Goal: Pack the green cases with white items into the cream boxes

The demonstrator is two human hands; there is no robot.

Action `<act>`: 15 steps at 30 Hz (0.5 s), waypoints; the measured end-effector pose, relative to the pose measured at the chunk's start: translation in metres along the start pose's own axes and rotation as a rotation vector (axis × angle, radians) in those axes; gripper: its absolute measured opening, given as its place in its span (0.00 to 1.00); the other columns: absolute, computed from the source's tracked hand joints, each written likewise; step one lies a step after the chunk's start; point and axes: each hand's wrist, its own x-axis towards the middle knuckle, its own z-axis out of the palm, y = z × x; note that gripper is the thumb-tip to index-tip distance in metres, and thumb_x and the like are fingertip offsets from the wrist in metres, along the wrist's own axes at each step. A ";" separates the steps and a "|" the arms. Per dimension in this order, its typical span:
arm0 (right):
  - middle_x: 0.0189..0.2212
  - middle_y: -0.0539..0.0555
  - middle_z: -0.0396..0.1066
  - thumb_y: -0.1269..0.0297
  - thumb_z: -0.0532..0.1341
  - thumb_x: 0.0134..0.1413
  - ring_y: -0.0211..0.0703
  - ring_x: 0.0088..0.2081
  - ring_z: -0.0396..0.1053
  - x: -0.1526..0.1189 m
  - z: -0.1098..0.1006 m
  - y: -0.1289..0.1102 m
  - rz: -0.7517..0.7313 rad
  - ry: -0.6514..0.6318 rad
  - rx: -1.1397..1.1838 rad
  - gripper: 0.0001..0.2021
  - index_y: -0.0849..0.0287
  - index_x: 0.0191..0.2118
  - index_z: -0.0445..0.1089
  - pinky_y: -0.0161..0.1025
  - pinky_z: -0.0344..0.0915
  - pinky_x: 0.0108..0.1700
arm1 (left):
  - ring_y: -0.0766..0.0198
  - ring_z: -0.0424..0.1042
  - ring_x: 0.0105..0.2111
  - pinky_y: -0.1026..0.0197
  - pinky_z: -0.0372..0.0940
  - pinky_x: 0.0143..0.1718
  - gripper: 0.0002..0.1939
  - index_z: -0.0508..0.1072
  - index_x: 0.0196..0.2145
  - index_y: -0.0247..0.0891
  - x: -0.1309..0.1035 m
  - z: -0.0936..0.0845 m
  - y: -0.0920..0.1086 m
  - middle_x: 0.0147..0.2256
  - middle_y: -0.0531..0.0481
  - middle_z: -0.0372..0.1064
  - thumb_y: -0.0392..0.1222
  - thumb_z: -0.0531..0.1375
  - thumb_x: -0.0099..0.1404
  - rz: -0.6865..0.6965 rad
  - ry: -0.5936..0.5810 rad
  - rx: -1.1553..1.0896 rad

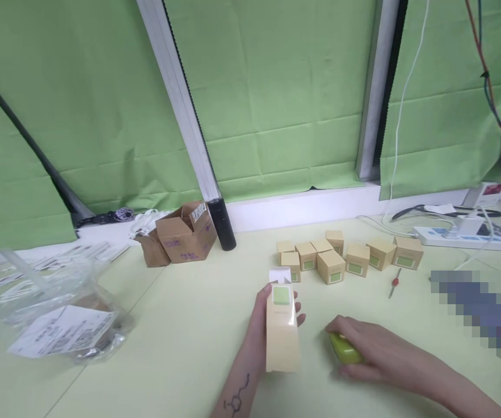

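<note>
My left hand (259, 325) is wrapped round a tall pale-yellow carton (282, 342) with a green square on its face. The carton's far end has a white flap (280, 274) standing up; its inside is hidden from me. To the right, my right hand (366, 342) grips a rounded, shiny green object (344, 350) low over the table, apart from the carton. Its exact kind does not show. Beyond both hands, several small tan boxes (331, 266) with green labels stand grouped on the table (180, 337).
A small red-and-metal tool (394, 283) lies right of the boxes. Further back are a white power strip (472, 237) with cables, a black cylinder (222, 224) and an opened brown carton (187, 235). Clear plastic bags (97, 290) with a paper label lie left. A pixelated patch covers the right side.
</note>
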 end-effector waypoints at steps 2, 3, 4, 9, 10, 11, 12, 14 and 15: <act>0.38 0.53 0.66 0.57 0.57 0.55 0.46 0.37 0.65 -0.001 0.002 -0.002 -0.004 0.020 0.012 0.13 0.53 0.46 0.58 0.40 0.61 0.37 | 0.62 0.70 0.29 0.58 0.64 0.36 0.20 0.71 0.35 0.35 -0.002 0.001 -0.004 0.32 0.45 0.72 0.55 0.57 0.54 0.061 0.015 0.087; 0.39 0.54 0.66 0.56 0.56 0.56 0.46 0.38 0.65 -0.001 0.003 -0.003 -0.002 0.027 0.025 0.13 0.53 0.46 0.58 0.40 0.61 0.38 | 0.62 0.69 0.28 0.59 0.64 0.35 0.21 0.71 0.35 0.35 -0.004 0.002 -0.006 0.33 0.45 0.72 0.56 0.57 0.54 0.089 0.034 0.156; 0.40 0.54 0.65 0.56 0.56 0.56 0.46 0.39 0.65 -0.002 0.003 -0.005 0.001 0.029 0.046 0.14 0.53 0.46 0.58 0.41 0.61 0.39 | 0.63 0.68 0.28 0.60 0.63 0.33 0.22 0.71 0.36 0.35 -0.006 0.003 -0.007 0.33 0.45 0.72 0.57 0.57 0.54 0.127 0.054 0.235; 0.41 0.52 0.64 0.62 0.58 0.54 0.44 0.40 0.64 -0.001 -0.001 -0.014 0.051 0.022 0.266 0.13 0.52 0.45 0.57 0.38 0.62 0.41 | 0.62 0.68 0.37 0.63 0.61 0.38 0.22 0.65 0.48 0.41 -0.015 0.008 -0.015 0.39 0.49 0.70 0.53 0.58 0.58 0.322 0.014 0.440; 0.41 0.51 0.64 0.63 0.59 0.53 0.44 0.40 0.64 -0.001 -0.001 -0.015 0.065 0.018 0.300 0.14 0.52 0.45 0.57 0.38 0.63 0.40 | 0.62 0.68 0.38 0.62 0.61 0.39 0.25 0.61 0.51 0.43 -0.016 0.008 -0.016 0.40 0.50 0.70 0.52 0.58 0.59 0.325 0.015 0.437; 0.40 0.51 0.64 0.64 0.59 0.53 0.43 0.39 0.64 -0.001 -0.002 -0.016 0.073 0.014 0.318 0.14 0.52 0.44 0.57 0.37 0.63 0.40 | 0.62 0.68 0.38 0.61 0.61 0.40 0.28 0.56 0.54 0.46 -0.015 0.008 -0.017 0.41 0.50 0.70 0.51 0.59 0.58 0.320 0.029 0.430; 0.40 0.51 0.64 0.64 0.58 0.53 0.43 0.40 0.64 0.000 -0.002 -0.017 0.072 0.010 0.322 0.14 0.52 0.44 0.57 0.38 0.63 0.41 | 0.62 0.68 0.38 0.61 0.61 0.40 0.33 0.50 0.57 0.48 -0.015 0.008 -0.018 0.41 0.51 0.70 0.50 0.60 0.58 0.316 0.049 0.422; 0.41 0.52 0.63 0.64 0.57 0.54 0.44 0.41 0.63 0.001 -0.001 -0.017 0.052 0.011 0.294 0.12 0.53 0.45 0.57 0.38 0.63 0.42 | 0.62 0.70 0.37 0.59 0.61 0.40 0.40 0.40 0.60 0.52 -0.013 0.007 -0.020 0.40 0.52 0.71 0.48 0.61 0.57 0.310 0.075 0.399; 0.42 0.53 0.62 0.63 0.56 0.55 0.44 0.42 0.63 0.001 0.001 -0.018 0.045 0.018 0.267 0.12 0.53 0.45 0.58 0.39 0.63 0.43 | 0.62 0.70 0.37 0.59 0.61 0.41 0.42 0.38 0.60 0.53 -0.012 0.005 -0.021 0.41 0.52 0.71 0.47 0.61 0.58 0.313 0.076 0.379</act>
